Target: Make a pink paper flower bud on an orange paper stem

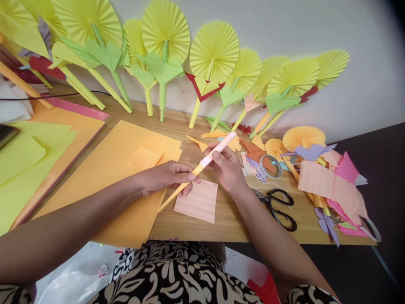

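A thin rolled paper tube (172, 197), orange at its lower part and wrapped in pale pink at its upper part, slants across the middle of the view. My left hand (172, 176) is closed round the orange part. My right hand (227, 166) pinches the pink part between thumb and fingers, near the upper end. Below the hands a pale pink paper piece (199, 202) lies flat on the wooden table (190, 231). Under my left forearm are large orange sheets (117, 147). Black-handled scissors (278, 207) lie right of my right wrist, their blades partly hidden.
Yellow pleated paper fans (214, 48) on paper sticks lean along the wall. A tape roll (270, 166) lies among paper scraps (253, 164). Orange fans (303, 137) and pink paper strips (332, 185) are heaped at the right. Yellow-green sheets (34, 147) are stacked at the left.
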{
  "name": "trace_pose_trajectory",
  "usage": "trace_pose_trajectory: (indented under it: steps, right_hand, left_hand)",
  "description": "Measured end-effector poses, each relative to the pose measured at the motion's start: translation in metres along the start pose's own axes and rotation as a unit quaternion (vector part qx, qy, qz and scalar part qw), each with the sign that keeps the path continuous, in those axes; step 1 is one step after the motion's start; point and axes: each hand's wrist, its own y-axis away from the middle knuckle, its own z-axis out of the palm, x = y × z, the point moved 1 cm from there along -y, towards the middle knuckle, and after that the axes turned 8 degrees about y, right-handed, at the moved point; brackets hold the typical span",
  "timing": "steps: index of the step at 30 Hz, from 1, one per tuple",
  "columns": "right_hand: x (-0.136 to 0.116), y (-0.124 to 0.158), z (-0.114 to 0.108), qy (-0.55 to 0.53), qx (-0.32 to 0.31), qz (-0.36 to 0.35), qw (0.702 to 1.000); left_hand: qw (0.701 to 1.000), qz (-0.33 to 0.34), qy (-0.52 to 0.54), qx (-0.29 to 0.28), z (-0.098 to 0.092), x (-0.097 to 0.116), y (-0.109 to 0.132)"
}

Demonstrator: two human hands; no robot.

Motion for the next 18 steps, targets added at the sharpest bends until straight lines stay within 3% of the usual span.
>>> trace_pose_trajectory:
  steps: [12,18]
  right_hand:
    - [0.0046,0.0067,0.0098,-0.028,-0.13,0.034,0.991]
    - [0.003,0.0026,0.0062,-0.058,-0.077,0.061,0.993]
  left_hand:
    - [0.998,0.022,0.052,0.006,-0.0006,-0.0014,0.001]
    - [0.999,0.032,0.028,-0.006,-0.0011,-0.001,-0.0006]
